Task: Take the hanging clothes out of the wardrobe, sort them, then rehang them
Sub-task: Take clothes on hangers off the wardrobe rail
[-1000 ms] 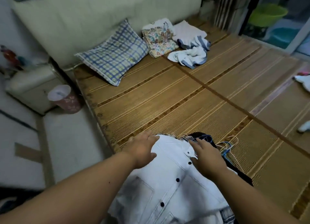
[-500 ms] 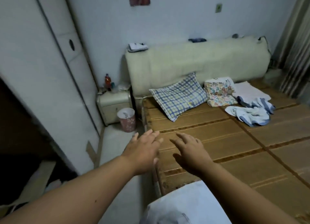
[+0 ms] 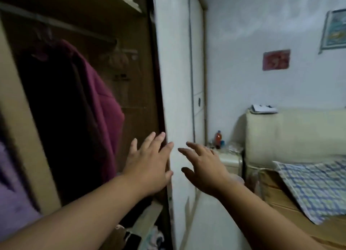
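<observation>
- We hold the left hand [image 3: 149, 163] and the right hand [image 3: 204, 167] out ahead of us, side by side and apart.
- The fingers [image 3: 148, 141] of the left hand are straight and spread. Those of the right are extended too. Neither hand holds anything.
- The left hand lies across the edge of the white door [image 3: 176, 81]; we cannot tell whether it touches it.
- A maroon garment [image 3: 97, 103] hangs from the rail [image 3: 56, 23] inside the wardrobe [image 3: 134, 92], left of the left hand.
- A purple garment [image 3: 13, 184] shows at the lower left edge.
- The bed [image 3: 277, 193] with a checked pillow [image 3: 318, 186] lies to our right.
</observation>
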Demonstrator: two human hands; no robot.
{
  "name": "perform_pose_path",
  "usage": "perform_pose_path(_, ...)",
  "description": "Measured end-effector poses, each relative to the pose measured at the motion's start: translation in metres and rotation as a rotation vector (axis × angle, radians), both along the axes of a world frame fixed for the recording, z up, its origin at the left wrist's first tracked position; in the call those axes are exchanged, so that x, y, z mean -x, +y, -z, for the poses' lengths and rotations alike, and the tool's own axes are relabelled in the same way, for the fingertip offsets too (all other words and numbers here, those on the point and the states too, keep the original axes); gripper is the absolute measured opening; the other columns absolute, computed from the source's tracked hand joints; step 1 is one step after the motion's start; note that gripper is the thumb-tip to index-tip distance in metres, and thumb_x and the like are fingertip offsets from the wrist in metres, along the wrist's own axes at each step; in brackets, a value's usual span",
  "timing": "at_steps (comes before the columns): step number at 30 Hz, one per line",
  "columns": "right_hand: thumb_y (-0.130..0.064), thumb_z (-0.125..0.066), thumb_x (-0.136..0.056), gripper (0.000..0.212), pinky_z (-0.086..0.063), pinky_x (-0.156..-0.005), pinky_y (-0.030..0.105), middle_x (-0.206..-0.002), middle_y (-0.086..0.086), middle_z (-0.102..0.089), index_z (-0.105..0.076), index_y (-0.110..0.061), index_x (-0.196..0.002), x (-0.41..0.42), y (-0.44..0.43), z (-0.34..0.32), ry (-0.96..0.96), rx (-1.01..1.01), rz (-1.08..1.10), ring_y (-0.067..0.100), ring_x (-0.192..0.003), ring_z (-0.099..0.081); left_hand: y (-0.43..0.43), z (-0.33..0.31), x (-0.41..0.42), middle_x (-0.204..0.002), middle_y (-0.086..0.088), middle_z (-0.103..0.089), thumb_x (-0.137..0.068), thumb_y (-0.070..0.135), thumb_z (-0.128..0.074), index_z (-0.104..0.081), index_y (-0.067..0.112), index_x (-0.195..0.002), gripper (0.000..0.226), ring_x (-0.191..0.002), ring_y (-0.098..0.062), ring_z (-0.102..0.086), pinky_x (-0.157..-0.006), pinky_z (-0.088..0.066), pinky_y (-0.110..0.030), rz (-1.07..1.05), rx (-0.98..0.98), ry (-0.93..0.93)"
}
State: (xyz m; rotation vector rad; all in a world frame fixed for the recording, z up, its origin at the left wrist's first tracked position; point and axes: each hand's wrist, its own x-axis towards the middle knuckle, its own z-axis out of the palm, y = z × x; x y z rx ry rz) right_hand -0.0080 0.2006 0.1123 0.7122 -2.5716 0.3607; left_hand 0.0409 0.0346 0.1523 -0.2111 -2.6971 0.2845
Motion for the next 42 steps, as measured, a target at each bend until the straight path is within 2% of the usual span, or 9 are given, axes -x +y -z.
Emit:
perform_pose_path(9, -0.036, -0.057, -0.088, 0.062, -0.028, -0.112, 0.046, -0.151, -0.006, -0.030, -0.030, -0.039, -0.143, 0.032, -0.134, -0.098, 0.162, 0.157, -0.288, 0.017, -0.139, -0.027, -0.102, -0.119, -0.032, -0.159, 0.003, 0.002, -0.085, 0.061, -0.046, -0.010, 0.038, -0.147, 0.076, -0.146, -0.024, 0.007, -0.114, -0.002, -0.058, -0.371, 0.101, 0.317)
perform_pose_path(14, -0.040, -0.053, -0.089, 0.055, -0.031, -0.110, 0.044, -0.144, -0.005, -0.039, -0.036, -0.037, -0.141, 0.058, -0.179, -0.153, 0.211, 0.222, -0.452, 0.017, -0.133, -0.034, -0.129, -0.177, -0.037, -0.158, 0.001, -0.007, -0.086, 0.058, -0.045, -0.016, 0.038, -0.145, 0.069, -0.147, -0.022, 0.002, -0.115, -0.001, -0.052, -0.409, 0.253, 0.451)
perform_pose_path(20, -0.036, -0.055, -0.089, 0.057, -0.038, -0.106, 0.038, -0.138, 0.001, -0.043, -0.037, -0.029, -0.142, 0.102, -0.227, -0.206, 0.187, 0.239, -0.624, 0.021, -0.127, -0.040, -0.141, -0.236, -0.025, -0.152, 0.002, -0.031, -0.086, 0.056, -0.043, -0.035, 0.036, -0.139, 0.058, -0.145, -0.021, -0.016, -0.113, -0.007, -0.056, -0.507, 0.460, 0.564)
perform_pose_path(23, -0.033, -0.056, -0.090, 0.058, -0.037, -0.107, 0.033, -0.140, 0.002, -0.041, -0.035, -0.025, -0.144, 0.124, -0.253, -0.230, 0.168, 0.256, -0.705, 0.020, -0.128, -0.041, -0.143, -0.264, -0.023, -0.133, 0.004, -0.055, -0.080, 0.059, -0.040, -0.053, 0.035, -0.127, 0.054, -0.134, -0.020, -0.039, -0.109, -0.016, -0.056, -0.627, 0.541, 0.612)
perform_pose_path(26, -0.030, -0.056, -0.090, 0.054, -0.036, -0.107, 0.033, -0.140, 0.006, -0.043, -0.041, -0.018, -0.141, 0.145, -0.283, -0.257, 0.133, 0.275, -0.729, 0.024, -0.128, -0.043, -0.150, -0.274, -0.022, -0.106, 0.005, -0.069, -0.073, 0.059, -0.038, -0.069, 0.032, -0.104, 0.052, -0.115, -0.020, -0.058, -0.104, -0.019, -0.054, -0.686, 0.595, 0.627)
perform_pose_path(29, -0.024, -0.057, -0.090, 0.031, -0.040, -0.096, 0.031, -0.125, 0.009, -0.055, -0.057, -0.015, -0.120, 0.162, -0.318, -0.281, 0.088, 0.245, -0.739, 0.026, -0.115, -0.053, -0.150, -0.272, -0.017, -0.094, 0.007, -0.070, -0.074, 0.058, -0.034, -0.072, 0.031, -0.092, 0.050, -0.101, -0.017, -0.063, -0.102, -0.019, -0.052, -0.695, 0.609, 0.638)
perform_pose_path(34, -0.029, -0.053, -0.090, 0.031, -0.041, -0.102, 0.036, -0.126, 0.006, -0.054, -0.061, -0.019, -0.118, 0.184, -0.367, -0.307, -0.034, 0.229, -0.662, 0.023, -0.117, -0.052, -0.146, -0.272, -0.016, -0.085, 0.010, -0.070, -0.075, 0.055, -0.034, -0.072, 0.030, -0.083, 0.046, -0.094, -0.014, -0.064, -0.103, -0.017, -0.046, -0.743, 0.607, 0.610)
perform_pose_path(37, -0.034, -0.044, -0.091, 0.035, -0.048, -0.093, 0.041, -0.118, 0.011, -0.058, -0.060, -0.016, -0.118, 0.185, -0.374, -0.315, -0.017, 0.243, -0.605, 0.030, -0.107, -0.058, -0.144, -0.271, -0.014, -0.089, 0.012, -0.069, -0.077, 0.056, -0.027, -0.070, 0.032, -0.088, 0.051, -0.099, -0.011, -0.062, -0.105, -0.010, -0.044, -0.812, 0.602, 0.575)
perform_pose_path(42, -0.019, -0.042, -0.094, 0.027, -0.052, -0.086, 0.041, -0.106, 0.012, -0.063, -0.062, -0.007, -0.108, 0.190, -0.373, -0.323, -0.002, 0.231, -0.538, 0.030, -0.099, -0.062, -0.146, -0.271, -0.012, -0.079, 0.012, -0.068, -0.077, 0.054, -0.028, -0.070, 0.031, -0.080, 0.048, -0.089, -0.011, -0.064, -0.105, -0.015, -0.044, -0.849, 0.627, 0.585)
